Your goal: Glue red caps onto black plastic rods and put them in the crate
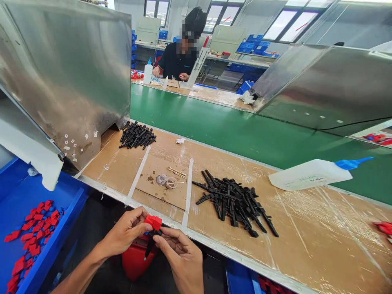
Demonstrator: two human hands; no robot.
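My left hand (133, 228) pinches a small red plastic block (154, 221) just off the table's front edge. Close against it, my right hand (182, 253) grips a black plastic stick (149, 247), whose free end points down. The two parts meet between my fingertips, but how they join is hidden. Beyond my hands, a cardboard pad (162, 192) carries two small clear round dishes (170, 182) and several cotton swabs (177, 172). To its right lies a pile of black sticks (231, 200); a second black pile (137, 135) sits farther back on the left.
A blue bin (76, 208) of red and blue parts stands at left, beside a metal panel (70, 73). A white squeeze bottle (309, 175) with a blue nozzle lies at right. Across the green belt (196, 114) a person (177, 57) works at another table.
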